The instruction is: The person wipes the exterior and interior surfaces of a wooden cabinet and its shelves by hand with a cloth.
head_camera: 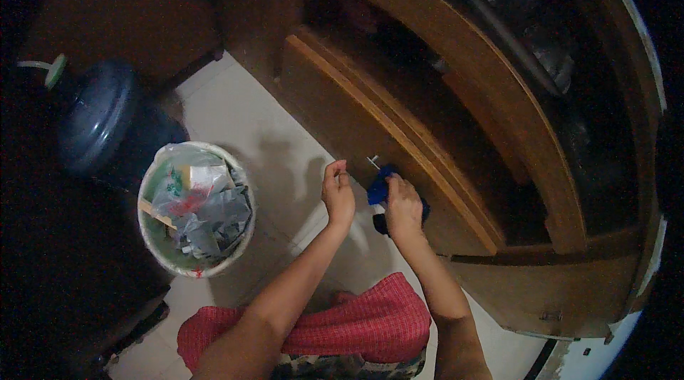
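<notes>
A blue cloth (pixel 379 190) is bunched in my right hand (pixel 404 209), against or very close to the brown wooden front panel (pixel 342 118) of a cabinet. Just beyond the cloth, a small metal handle (pixel 374 161) sticks out from that panel. Something dark (pixel 381 224) shows below the same hand; whether it belongs to the cloth I cannot tell. My left hand (pixel 338 195) hangs over the floor to the left of the panel, fingers loosely bent, with nothing visible in it.
A round pale bin (pixel 250 220) lined with plastic holds crumpled bags and scraps at left. Behind it stands a dark blue rounded container (pixel 101 113). Cabinet shelves with an orange-brown edge (pixel 513 86) rise at right. Pale floor tiles (pixel 230 97) lie between; red checked cloth (pixel 352 326) covers my lap.
</notes>
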Tool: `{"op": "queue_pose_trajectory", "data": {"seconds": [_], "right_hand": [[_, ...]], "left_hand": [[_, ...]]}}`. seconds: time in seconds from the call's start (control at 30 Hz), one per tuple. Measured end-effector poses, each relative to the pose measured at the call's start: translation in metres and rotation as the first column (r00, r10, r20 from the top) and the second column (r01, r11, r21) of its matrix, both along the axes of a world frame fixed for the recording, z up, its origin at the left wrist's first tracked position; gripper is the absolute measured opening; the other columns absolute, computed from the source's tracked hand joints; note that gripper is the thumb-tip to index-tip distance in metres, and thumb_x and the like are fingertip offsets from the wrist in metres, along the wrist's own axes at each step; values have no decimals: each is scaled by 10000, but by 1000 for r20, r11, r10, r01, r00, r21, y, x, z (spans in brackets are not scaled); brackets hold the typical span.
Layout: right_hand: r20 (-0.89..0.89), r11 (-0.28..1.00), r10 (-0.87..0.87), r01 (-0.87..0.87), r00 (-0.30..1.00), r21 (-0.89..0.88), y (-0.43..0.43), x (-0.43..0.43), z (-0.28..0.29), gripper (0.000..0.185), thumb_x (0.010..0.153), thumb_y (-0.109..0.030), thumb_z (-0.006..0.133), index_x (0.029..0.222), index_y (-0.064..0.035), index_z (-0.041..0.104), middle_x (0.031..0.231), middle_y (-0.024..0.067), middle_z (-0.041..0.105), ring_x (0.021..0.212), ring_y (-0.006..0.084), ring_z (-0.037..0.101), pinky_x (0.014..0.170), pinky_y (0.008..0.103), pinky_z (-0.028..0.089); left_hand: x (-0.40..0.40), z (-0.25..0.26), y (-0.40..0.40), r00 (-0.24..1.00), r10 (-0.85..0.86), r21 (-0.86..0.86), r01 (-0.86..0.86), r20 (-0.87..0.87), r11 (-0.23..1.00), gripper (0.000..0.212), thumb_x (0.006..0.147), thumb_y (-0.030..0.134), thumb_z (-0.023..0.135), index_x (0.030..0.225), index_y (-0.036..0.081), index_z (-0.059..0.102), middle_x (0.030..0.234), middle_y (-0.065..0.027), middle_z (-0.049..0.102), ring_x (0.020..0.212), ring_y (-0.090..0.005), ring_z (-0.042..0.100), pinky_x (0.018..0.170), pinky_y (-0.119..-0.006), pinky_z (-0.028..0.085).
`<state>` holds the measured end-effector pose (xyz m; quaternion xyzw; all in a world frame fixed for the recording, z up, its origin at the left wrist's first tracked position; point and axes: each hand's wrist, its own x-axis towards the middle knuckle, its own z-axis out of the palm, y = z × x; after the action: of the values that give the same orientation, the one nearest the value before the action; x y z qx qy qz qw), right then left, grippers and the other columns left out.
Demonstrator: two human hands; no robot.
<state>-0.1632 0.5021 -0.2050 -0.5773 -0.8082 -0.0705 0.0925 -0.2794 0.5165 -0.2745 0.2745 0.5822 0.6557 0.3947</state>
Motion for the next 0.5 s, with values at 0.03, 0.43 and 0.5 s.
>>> {"op": "queue_pose_trajectory", "data": {"seconds": [0.03, 0.43, 0.5], "right_hand": [[-8, 1000, 12, -12, 1000, -1, -4, -4, 8, 270, 749, -15, 506, 1019, -17, 513, 1090, 140, 570, 996, 308, 556, 805, 370, 477], [99, 957, 244, -256, 965, 136, 44, -42, -17, 402, 760, -34, 505, 1156, 31, 479, 1156, 134, 540, 1043, 270, 511, 840, 363, 414], [94, 981, 169, -177, 981, 81, 38, -44, -12, 397, 744, -44, 532, 1133, 24, 489, 1126, 134, 553, 1021, 276, 517, 829, 369, 420]], "left_hand": [[-8, 0, -1, 1000, 12, -1, -12, -8, 1000, 183, 893, 68, 437, 1041, 20, 534, 1048, -114, 584, 1001, -248, 542, 877, -335, 402], [-5, -7, -2, 999, 37, -7, -37, -2, 999, 187, 891, 68, 437, 1045, 24, 534, 1034, -126, 585, 966, -246, 551, 855, -329, 408], [-13, -5, 1, 999, 33, -15, -33, -5, 999, 179, 889, 57, 446, 1041, 29, 536, 1016, -124, 590, 951, -237, 557, 842, -321, 414]]}}
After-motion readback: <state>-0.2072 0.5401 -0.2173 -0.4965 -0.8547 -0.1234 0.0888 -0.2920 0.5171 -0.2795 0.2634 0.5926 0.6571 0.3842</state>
